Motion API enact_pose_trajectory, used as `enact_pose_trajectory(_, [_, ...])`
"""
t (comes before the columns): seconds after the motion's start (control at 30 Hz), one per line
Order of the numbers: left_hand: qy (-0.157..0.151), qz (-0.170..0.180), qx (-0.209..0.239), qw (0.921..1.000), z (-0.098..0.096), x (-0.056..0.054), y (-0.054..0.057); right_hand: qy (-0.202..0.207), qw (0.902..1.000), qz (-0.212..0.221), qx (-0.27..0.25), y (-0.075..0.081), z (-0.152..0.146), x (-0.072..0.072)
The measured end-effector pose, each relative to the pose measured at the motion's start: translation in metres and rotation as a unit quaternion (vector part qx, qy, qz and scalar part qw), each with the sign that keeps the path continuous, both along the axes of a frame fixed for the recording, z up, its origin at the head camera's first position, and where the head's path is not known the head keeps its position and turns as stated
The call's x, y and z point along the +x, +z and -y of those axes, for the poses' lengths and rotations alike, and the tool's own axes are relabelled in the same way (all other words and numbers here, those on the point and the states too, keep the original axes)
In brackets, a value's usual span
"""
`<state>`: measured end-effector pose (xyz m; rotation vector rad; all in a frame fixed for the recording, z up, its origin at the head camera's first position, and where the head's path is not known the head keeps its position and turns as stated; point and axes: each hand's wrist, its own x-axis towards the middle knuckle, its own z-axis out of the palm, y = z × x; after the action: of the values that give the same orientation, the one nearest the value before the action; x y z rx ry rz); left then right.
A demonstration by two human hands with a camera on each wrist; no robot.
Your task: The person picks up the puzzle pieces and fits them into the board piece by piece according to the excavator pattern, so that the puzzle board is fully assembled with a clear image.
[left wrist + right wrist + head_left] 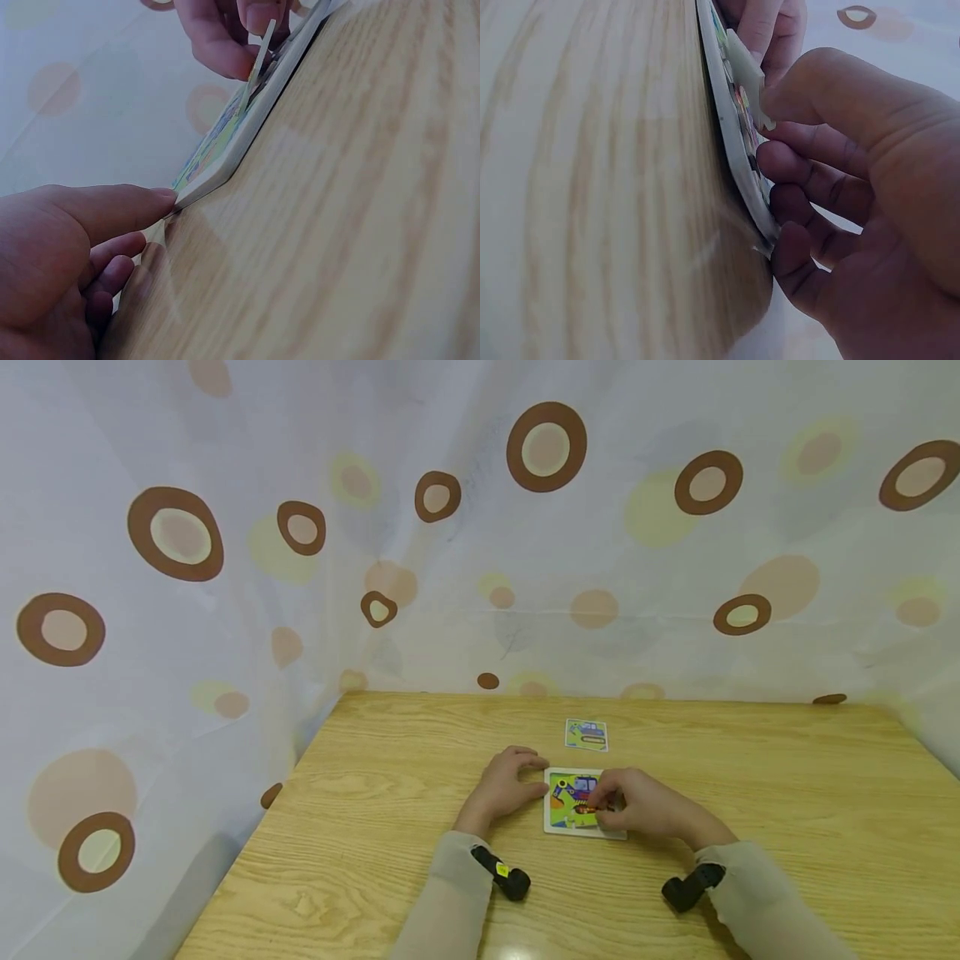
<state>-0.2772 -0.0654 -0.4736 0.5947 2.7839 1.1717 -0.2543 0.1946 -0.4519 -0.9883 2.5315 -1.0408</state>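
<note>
A jigsaw puzzle (557, 820) in a white-bordered tray, showing a colourful digger, lies flat on the wooden table. My right hand (647, 806) is over its right half. In the right wrist view, thumb and fingers pinch a thin puzzle piece (745, 71), which stands tilted above the tray. The same puzzle piece (261, 64) is seen edge-on in the left wrist view, its lower edge at the picture. At the tray's left side is my left hand (506, 783), the thumb touching the tray's corner and the other fingers loosely bent.
A small picture card (587, 735) with a similar digger lies on the table (360, 802) behind the tray. A white cloth with brown and yellow spots (547, 552) hangs along the table's back and left side.
</note>
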Motion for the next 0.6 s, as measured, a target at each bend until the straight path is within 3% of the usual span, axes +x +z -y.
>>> enact_pose_trajectory(0.6, [0.0,0.005,0.004,1.0,0.0003,0.0013,0.0015,0.005,0.9996,-0.015,0.023,0.0041,0.0052,-0.0001])
